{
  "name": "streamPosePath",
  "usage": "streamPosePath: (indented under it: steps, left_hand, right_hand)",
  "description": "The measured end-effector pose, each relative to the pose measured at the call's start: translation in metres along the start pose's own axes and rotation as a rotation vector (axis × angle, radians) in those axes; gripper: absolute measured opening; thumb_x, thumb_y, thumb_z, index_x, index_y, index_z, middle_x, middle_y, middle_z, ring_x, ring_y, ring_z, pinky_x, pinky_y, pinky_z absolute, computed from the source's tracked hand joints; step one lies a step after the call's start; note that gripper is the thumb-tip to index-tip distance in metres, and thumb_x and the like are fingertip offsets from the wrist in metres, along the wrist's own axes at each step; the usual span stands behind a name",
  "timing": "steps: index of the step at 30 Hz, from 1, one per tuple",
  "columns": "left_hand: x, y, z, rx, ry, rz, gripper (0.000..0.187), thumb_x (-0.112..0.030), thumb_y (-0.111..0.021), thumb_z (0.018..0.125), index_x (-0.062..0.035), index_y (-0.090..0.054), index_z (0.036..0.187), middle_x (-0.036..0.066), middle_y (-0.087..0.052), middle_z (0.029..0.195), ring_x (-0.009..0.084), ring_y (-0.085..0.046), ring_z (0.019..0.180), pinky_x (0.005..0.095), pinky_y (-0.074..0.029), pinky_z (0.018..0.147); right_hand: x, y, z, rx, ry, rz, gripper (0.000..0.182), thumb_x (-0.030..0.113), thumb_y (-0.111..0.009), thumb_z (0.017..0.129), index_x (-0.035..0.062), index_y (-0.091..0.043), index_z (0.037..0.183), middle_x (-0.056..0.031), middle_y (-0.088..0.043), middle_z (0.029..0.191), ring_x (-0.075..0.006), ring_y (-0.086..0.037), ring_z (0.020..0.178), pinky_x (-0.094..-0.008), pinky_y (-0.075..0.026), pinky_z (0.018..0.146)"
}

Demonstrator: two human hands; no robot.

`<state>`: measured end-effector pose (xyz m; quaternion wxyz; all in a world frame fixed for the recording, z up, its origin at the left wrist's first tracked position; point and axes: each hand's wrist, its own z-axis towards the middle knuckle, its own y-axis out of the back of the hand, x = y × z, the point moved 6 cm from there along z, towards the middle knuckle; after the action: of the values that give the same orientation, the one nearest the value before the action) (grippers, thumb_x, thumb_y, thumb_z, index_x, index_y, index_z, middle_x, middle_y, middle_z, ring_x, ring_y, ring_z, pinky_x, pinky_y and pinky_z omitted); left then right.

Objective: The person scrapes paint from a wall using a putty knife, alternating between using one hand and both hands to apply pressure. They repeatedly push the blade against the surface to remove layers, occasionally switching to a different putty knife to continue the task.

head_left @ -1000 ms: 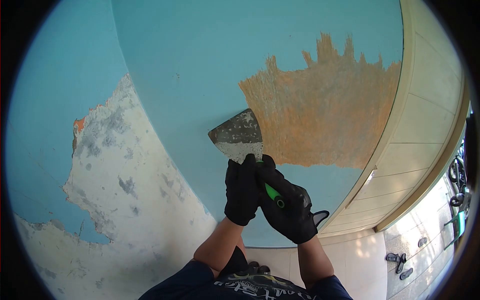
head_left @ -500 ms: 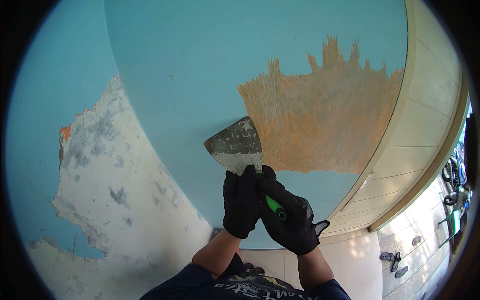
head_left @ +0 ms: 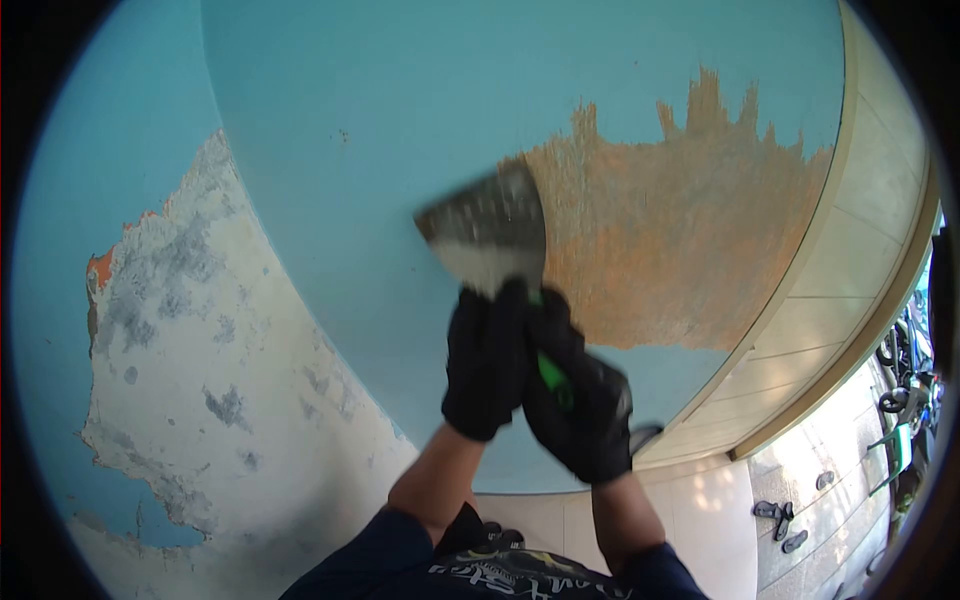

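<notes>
A wide scraper (head_left: 492, 215) with a worn, paint-flecked blade and a green handle lies against the blue wall (head_left: 350, 220), its blade edge pointing up and slightly left. Around the green handle my black-gloved right hand (head_left: 582, 400) is closed. My left hand (head_left: 485, 362), also gloved in black, is closed at the base of the blade, right beside the other hand. The blade's right side borders a stripped brown patch (head_left: 690, 230) with a ragged upper edge. Motion blurs the blade and gloves a little.
To the left, an adjoining wall has a bare, grey-stained plaster area (head_left: 200, 340) with broken paint edges. A cream tiled frame (head_left: 820, 290) edges the wall at right. Sandals (head_left: 775, 517) lie on the paving, near a green chair (head_left: 895, 450) and parked motorbikes.
Both hands have moved up the wall with the scraper, which now sits higher along the left border of the brown patch. The view has shifted slightly.
</notes>
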<state>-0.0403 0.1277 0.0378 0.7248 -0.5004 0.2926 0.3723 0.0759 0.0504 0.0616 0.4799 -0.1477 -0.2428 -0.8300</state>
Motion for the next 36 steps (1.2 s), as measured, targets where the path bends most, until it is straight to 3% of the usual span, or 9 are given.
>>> streamPosePath:
  steps: [5,6,7,9,16,22,25,28,36]
  left_hand:
    - [-0.026,-0.018,-0.027,0.027,-0.163,0.326,0.021,-0.018,-0.052,0.104,0.0009,-0.059,0.11,0.014,-0.07,0.094,0.026,-0.07,0.08,0.0386,-0.057,0.07]
    - [-0.025,-0.017,-0.045,0.075,-0.709,0.901,0.02,-0.016,-0.05,0.105,0.0012,-0.058,0.11,0.015,-0.07,0.095,0.0265,-0.071,0.082,0.0379,-0.057,0.07]
    - [-0.023,-0.018,-0.049,0.074,-0.718,0.898,0.02,-0.016,-0.05,0.105,0.0012,-0.058,0.11,0.015,-0.07,0.095,0.0265,-0.071,0.082,0.0379,-0.057,0.07]
    - [0.001,-0.012,-0.045,0.112,-0.226,0.435,0.02,-0.016,-0.05,0.105,0.0017,-0.057,0.111,0.015,-0.07,0.096,0.0266,-0.071,0.083,0.0372,-0.058,0.07]
    - [0.009,-0.014,-0.036,0.058,-0.01,-0.048,0.021,-0.016,-0.045,0.104,0.0009,-0.057,0.109,0.013,-0.072,0.092,0.0239,-0.072,0.079,0.0358,-0.058,0.071]
    - [0.005,-0.01,-0.037,-0.016,-0.141,0.428,0.021,-0.018,-0.048,0.105,0.0009,-0.057,0.108,0.014,-0.071,0.096,0.026,-0.072,0.079,0.0366,-0.058,0.071]
    - [0.01,-0.013,-0.039,0.004,0.083,-0.193,0.017,-0.014,-0.052,0.103,0.0006,-0.058,0.11,0.015,-0.07,0.096,0.029,-0.07,0.082,0.0394,-0.057,0.071]
    - [0.012,-0.003,-0.04,-0.116,-0.09,0.375,0.016,-0.011,-0.056,0.101,0.0008,-0.058,0.112,0.017,-0.068,0.096,0.0316,-0.069,0.082,0.0411,-0.056,0.07]
    - [-0.038,-0.021,-0.011,0.085,-0.144,0.127,0.021,-0.013,-0.053,0.103,0.0039,-0.06,0.112,0.015,-0.071,0.096,0.0252,-0.072,0.08,0.0364,-0.058,0.069]
  right_hand:
    - [0.011,0.012,-0.009,0.155,-0.077,0.067,0.052,0.002,-0.077,0.081,0.0073,-0.066,0.132,-0.0186,-0.075,0.097,-0.0318,-0.075,0.08,-0.0367,-0.058,0.068]
    - [0.01,0.012,-0.019,0.099,-0.044,0.124,0.052,0.002,-0.077,0.081,0.0073,-0.066,0.131,-0.0165,-0.073,0.086,-0.0322,-0.074,0.073,-0.0373,-0.057,0.064]
    - [0.009,0.013,-0.027,0.098,-0.035,0.123,0.052,0.002,-0.077,0.081,0.0073,-0.066,0.131,-0.0165,-0.073,0.086,-0.0322,-0.074,0.073,-0.0373,-0.057,0.064]
    - [-0.007,0.01,-0.044,0.216,-0.264,0.092,0.046,-0.002,-0.072,0.079,0.0,-0.065,0.124,-0.0187,-0.074,0.108,-0.0327,-0.075,0.091,-0.0354,-0.057,0.079]
    - [-0.006,0.013,-0.032,0.203,-0.201,0.126,0.046,-0.002,-0.072,0.079,0.0007,-0.065,0.124,-0.0183,-0.074,0.108,-0.0317,-0.076,0.089,-0.0351,-0.058,0.078]
    - [-0.003,0.014,-0.027,0.168,-0.169,0.179,0.045,-0.002,-0.072,0.081,0.0011,-0.065,0.125,-0.0185,-0.075,0.109,-0.0314,-0.076,0.092,-0.035,-0.059,0.079]
    - [0.0,0.016,-0.026,0.241,-0.239,0.171,0.044,-0.003,-0.072,0.081,0.0011,-0.066,0.124,-0.0188,-0.075,0.11,-0.0312,-0.076,0.093,-0.0353,-0.059,0.08]
    - [-0.001,0.015,-0.025,0.209,-0.24,0.186,0.043,-0.003,-0.072,0.081,0.0008,-0.066,0.124,-0.019,-0.075,0.111,-0.0316,-0.076,0.094,-0.0358,-0.059,0.08]
    - [0.005,0.006,0.016,0.167,-0.144,0.172,0.044,0.0,-0.071,0.081,-0.001,-0.066,0.124,-0.0203,-0.074,0.111,-0.0305,-0.075,0.098,-0.0342,-0.056,0.084]
